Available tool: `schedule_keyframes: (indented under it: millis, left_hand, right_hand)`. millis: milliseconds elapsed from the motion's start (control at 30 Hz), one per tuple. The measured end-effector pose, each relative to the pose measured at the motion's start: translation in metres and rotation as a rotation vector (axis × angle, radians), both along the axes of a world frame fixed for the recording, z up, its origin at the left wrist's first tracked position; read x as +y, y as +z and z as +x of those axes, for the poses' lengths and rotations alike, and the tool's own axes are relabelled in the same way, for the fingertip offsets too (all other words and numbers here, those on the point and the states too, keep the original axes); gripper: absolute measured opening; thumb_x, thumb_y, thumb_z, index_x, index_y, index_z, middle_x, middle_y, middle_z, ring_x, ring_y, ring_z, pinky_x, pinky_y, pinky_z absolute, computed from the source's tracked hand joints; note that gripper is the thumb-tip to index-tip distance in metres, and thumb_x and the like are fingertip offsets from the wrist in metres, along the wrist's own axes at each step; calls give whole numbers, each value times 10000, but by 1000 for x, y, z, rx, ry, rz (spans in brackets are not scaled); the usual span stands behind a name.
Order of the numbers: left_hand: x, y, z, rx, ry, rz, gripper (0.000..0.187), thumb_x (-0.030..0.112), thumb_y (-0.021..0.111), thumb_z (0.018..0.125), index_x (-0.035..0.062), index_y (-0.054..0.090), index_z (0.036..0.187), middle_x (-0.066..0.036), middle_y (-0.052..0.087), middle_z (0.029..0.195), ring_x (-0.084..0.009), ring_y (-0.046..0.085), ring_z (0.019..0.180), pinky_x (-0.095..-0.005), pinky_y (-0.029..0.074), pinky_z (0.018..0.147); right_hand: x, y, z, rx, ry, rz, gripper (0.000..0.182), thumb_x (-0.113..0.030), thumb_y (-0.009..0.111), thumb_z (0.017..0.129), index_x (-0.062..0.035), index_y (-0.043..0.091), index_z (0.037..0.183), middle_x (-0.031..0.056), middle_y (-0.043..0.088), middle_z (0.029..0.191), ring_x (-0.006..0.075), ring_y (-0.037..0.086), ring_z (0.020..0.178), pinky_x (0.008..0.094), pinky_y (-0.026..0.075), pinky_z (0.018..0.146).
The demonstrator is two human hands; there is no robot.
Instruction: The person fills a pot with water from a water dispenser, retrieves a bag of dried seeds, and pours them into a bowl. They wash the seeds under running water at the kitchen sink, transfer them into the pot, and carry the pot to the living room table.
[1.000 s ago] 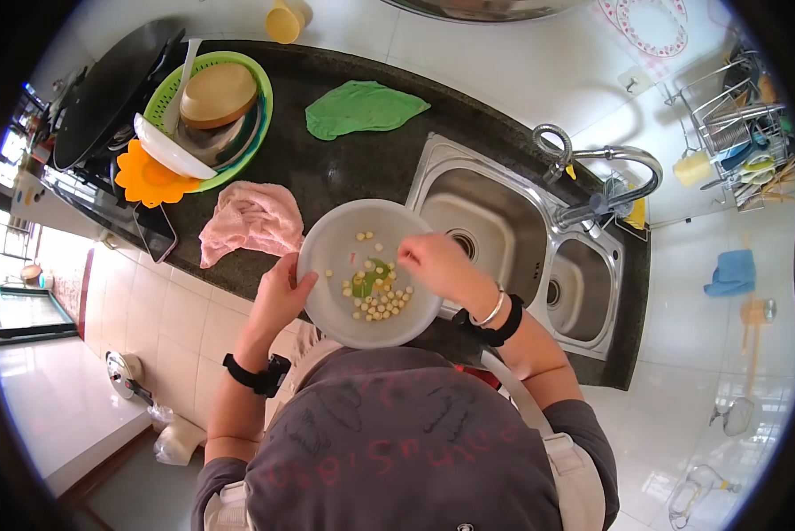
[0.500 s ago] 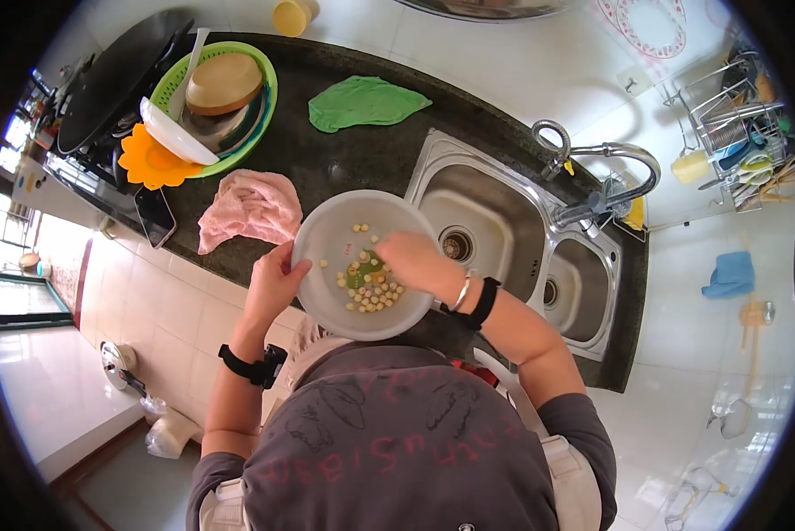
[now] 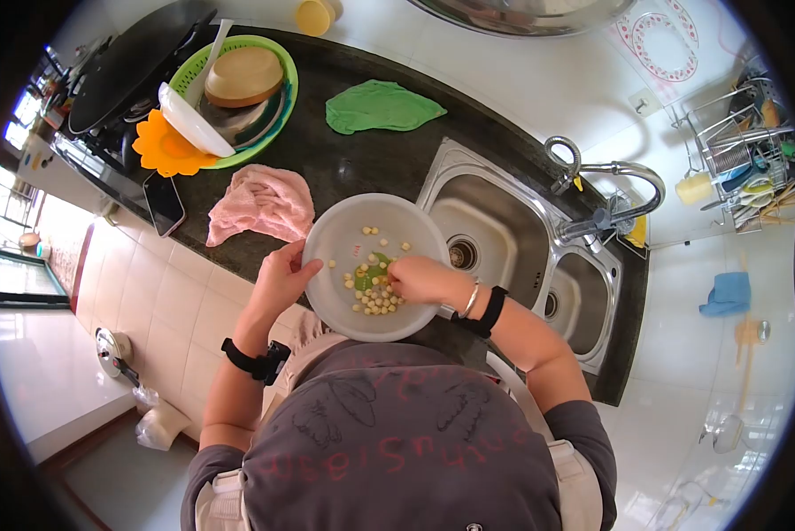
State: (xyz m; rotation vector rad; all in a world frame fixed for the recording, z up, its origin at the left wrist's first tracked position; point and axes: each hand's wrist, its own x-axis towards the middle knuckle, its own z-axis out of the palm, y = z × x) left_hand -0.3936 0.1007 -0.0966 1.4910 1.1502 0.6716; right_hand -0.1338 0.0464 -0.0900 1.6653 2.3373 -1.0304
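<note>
A white bowl (image 3: 327, 305) is at the counter's front edge, left of the double sink. Several small pale round pieces (image 3: 378, 301) and a green patch (image 3: 375, 268) show on its bottom. My left hand (image 3: 285, 276) grips the bowl's left rim, thumb over the edge. Inside the bowl, my right hand (image 3: 428, 281) has its fingers bent down and pressed together among the pieces; whatever is between the fingertips is hidden.
A pink cloth (image 3: 263, 203) and a green cloth (image 3: 382, 107) lie on the dark counter (image 3: 327, 168). Beyond are a green basket of dishes (image 3: 284, 62), a phone (image 3: 164, 203), the sink (image 3: 495, 221) and its faucet (image 3: 623, 211).
My right hand has moved down and towards the pieces, and its blur is gone. One piece now lies near the bowl's right side. The whole view has shifted slightly.
</note>
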Motion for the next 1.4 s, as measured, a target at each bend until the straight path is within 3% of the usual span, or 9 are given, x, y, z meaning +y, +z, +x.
schedule_keyframes:
  millis: [100, 200, 333, 400, 600, 933, 1200, 1333, 1400]
  left_hand:
    - [0, 3, 0, 26, -24, 17, 309, 125, 664, 779, -32, 600, 1038, -61, 604, 669, -91, 543, 577, -261, 444, 543]
    - [-4, 10, 2, 14, -3, 47, 322, 112, 658, 788, -33, 593, 1068, -60, 619, 700, -83, 557, 602, -259, 457, 558]
    - [-3, 12, 1, -24, -36, -9, 306, 87, 643, 801, -37, 589, 1076, -64, 639, 741, -75, 578, 639, -253, 471, 577]
    - [-2, 13, 1, -28, -47, -11, 301, 82, 640, 804, -38, 590, 1076, -66, 642, 749, -74, 581, 645, -250, 473, 579]
    - [-1, 27, 1, -48, -58, -15, 304, 70, 642, 804, -42, 586, 1081, -65, 645, 766, -73, 590, 672, -249, 486, 602]
    - [3, 13, -3, -40, -80, -36, 367, 46, 633, 815, -45, 554, 1161, -40, 647, 864, -69, 596, 730, -231, 494, 653]
    - [2, 17, -3, -10, -86, -52, 376, 44, 636, 812, -37, 550, 1169, -33, 646, 872, -63, 591, 733, -230, 491, 647]
    - [0, 18, -4, 154, -32, 110, 356, 42, 630, 812, -34, 561, 1153, -38, 649, 849, -83, 599, 727, -228, 488, 664]
    - [-2, 29, -3, 315, 23, 268, 349, 42, 629, 812, -34, 565, 1146, -40, 651, 843, -93, 603, 726, -226, 487, 671]
  right_hand:
    - [6, 20, 6, 386, -215, -77, 173, -66, 601, 712, 4, 656, 861, 189, 641, 765, 304, 635, 732, 368, 497, 664]
    - [3, 26, 13, 513, -136, -128, 196, -63, 597, 727, -4, 651, 906, 172, 638, 766, 275, 628, 725, 339, 491, 678]
    - [3, 26, 4, 404, -40, -108, 197, -44, 590, 714, -10, 650, 899, 177, 626, 753, 302, 618, 711, 365, 491, 676]
    - [12, 14, -5, 320, -24, 375, 196, -35, 579, 703, -27, 650, 885, 180, 615, 730, 344, 602, 699, 412, 488, 658]
    - [42, 26, 4, -49, -191, 409, 126, -56, 571, 720, -33, 646, 818, 187, 619, 745, 375, 600, 744, 448, 485, 658]
    - [47, 50, 13, 8, -254, 138, 116, -58, 546, 742, -11, 637, 795, 196, 624, 759, 365, 607, 739, 442, 490, 668]
    - [35, 25, 3, -323, 128, 318, 67, -54, 586, 705, -6, 633, 699, 182, 615, 722, 359, 614, 716, 430, 504, 621]
    - [39, 20, 2, -271, 187, 287, 85, -69, 576, 739, -14, 633, 770, 179, 615, 748, 347, 613, 726, 418, 495, 619]
    - [41, 35, 2, 105, -17, 257, 105, -91, 595, 778, -18, 606, 854, 160, 608, 752, 319, 604, 710, 391, 481, 610]
